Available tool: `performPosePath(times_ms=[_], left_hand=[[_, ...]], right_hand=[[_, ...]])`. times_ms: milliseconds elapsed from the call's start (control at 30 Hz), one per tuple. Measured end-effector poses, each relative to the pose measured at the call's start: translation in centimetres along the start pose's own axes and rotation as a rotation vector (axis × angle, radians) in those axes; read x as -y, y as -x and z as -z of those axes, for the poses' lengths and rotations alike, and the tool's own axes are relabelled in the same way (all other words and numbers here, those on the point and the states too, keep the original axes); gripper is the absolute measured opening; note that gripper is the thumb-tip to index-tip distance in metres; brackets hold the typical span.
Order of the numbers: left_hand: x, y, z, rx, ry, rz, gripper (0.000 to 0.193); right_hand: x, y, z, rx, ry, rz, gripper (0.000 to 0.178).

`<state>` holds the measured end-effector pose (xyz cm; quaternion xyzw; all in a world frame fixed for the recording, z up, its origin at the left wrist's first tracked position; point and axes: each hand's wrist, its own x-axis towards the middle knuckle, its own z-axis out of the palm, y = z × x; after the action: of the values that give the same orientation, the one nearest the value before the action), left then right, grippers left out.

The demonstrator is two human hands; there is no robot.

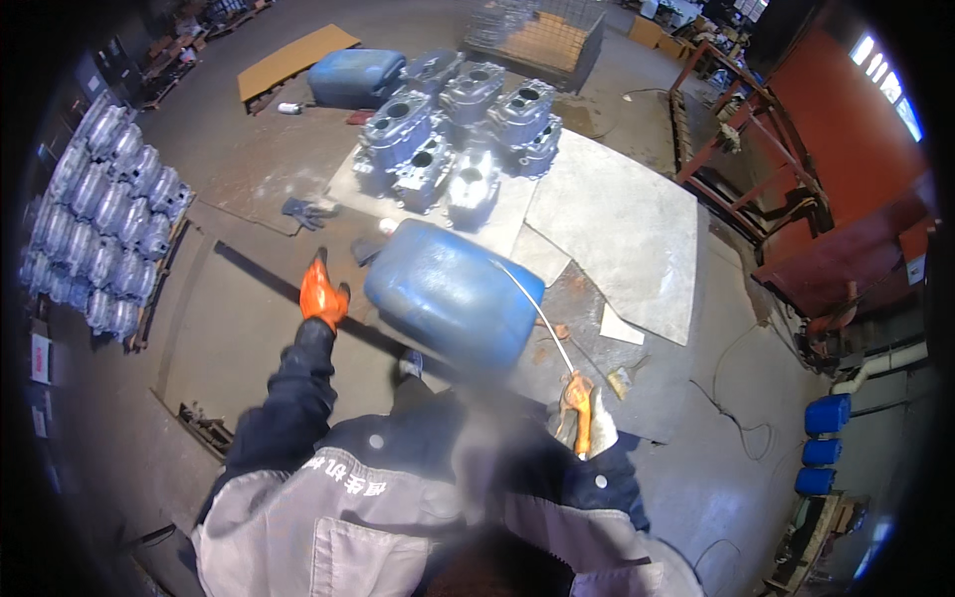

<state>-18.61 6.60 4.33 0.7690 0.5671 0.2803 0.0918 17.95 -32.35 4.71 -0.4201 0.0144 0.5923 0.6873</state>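
My left hand [323, 296], in an orange glove, is held out to the left of a blue plastic drum [448, 284]. Its fingers are stretched, the thumb stands apart, and nothing is in it. Close to my body on the right, my right hand [571, 406] is closed round the orange handle of a long, thin metal rod [542, 320]. The rod slants up and left across the drum's right end; whether it touches is unclear. The drum lies on its side in front of me. Beyond it, several silver metal castings [403, 124] stand on pale sheets [622, 234].
A brush [619, 383] lies right of the drum. On the floor to the left is a dark glove [306, 213]. Stacked castings [109, 219] stand far left; another blue drum [356, 78] and a wire cage [537, 45] are behind. A red metal frame [746, 149] rises at right.
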Motion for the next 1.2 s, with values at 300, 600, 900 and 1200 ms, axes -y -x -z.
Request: performPosePath(times_ms=[300, 600, 900, 1200], left_hand=[[-4.5, -26.9, -12.8, 0.382, -0.443, -0.104, 0.088], [-2.1, -45.8, -22.8, 0.363, -0.327, -0.183, 0.054], [-3.2, -48.2, -25.0, 0.646, -0.443, -0.077, 0.077], [0.4, -43.9, -28.4, 0.874, -0.592, -0.177, 0.078]], right_hand=[[-3.5, -1.4, -1.3, -0.006, -0.635, 0.174, 0.048], [-4.0, -2.0, -15.1, -0.457, -0.433, 0.347, 0.047], [-4.4, -3.0, -18.4, -0.565, -0.51, 0.282, 0.045], [-4.4, -4.1, -18.7, -0.499, -0.554, 0.324, 0.042]])
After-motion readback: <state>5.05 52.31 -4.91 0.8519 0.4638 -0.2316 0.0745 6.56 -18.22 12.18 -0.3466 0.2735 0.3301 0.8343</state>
